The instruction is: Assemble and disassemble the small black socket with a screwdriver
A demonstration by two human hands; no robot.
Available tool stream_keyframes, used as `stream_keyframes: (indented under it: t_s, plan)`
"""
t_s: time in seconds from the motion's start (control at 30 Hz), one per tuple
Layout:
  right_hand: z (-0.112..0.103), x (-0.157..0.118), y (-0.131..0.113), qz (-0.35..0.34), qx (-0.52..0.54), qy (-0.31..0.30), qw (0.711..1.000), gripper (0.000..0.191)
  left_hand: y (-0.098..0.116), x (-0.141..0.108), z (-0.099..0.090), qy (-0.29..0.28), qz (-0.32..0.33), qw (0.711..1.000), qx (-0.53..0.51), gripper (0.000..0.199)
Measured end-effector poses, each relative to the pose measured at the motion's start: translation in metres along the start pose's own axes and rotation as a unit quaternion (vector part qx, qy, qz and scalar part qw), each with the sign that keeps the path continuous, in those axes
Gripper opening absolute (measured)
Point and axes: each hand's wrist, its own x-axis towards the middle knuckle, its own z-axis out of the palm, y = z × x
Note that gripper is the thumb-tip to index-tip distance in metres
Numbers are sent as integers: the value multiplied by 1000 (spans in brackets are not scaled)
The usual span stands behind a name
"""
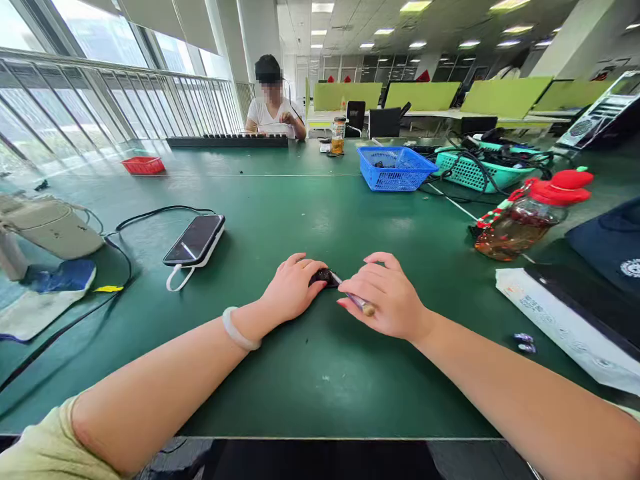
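My left hand (294, 285), with a pale band on its wrist, is closed round a small dark part (327, 276) on the green table (300, 380). Only the part's right end shows, so its kind is unclear. My right hand (387, 297) grips a slim silver pen-like tool (357, 301) with a rounded tan butt. The tool slants up and left, and its tip meets the dark part or lies right beside it. I cannot make out the tip's shape.
A phone (196, 239) on a white power bank lies left. A blue basket (395, 167), a teal basket of cables (480, 170) and a red-lidded jar (530, 220) stand right. Two small batteries (524, 343) lie near a white-and-black packet (565, 320). Another person (275, 110) sits opposite.
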Motion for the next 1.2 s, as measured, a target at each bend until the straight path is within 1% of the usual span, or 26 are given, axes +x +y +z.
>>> stream_keyframes:
  t_s: [0.07,0.17,0.37,0.57,0.7,0.97,1.2]
  plan:
    - [-5,1,0,11,10,19,1000,4,1,0,0,-1,1,1000,-5,35]
    - [-9,2,0,17,24,30,999,4,2,0,-1,-5,0,1000,-10,34]
    - [-7,1,-2,-10,34,2,999,3,6,-1,-5,-9,-13,1000,-18,34]
    - [-6,1,-3,-17,23,-18,999,2,8,-1,-6,-15,-17,1000,-20,34]
    - [-7,1,-4,-20,17,-16,1000,3,7,-1,-6,-18,-20,999,-17,35]
    - [-6,2,-4,-21,10,-4,1000,4,2,-1,-1,-2,1,1000,-19,34]
    - [-6,3,-5,-22,11,-1,1000,3,2,-1,-3,-9,-4,1000,-19,35]
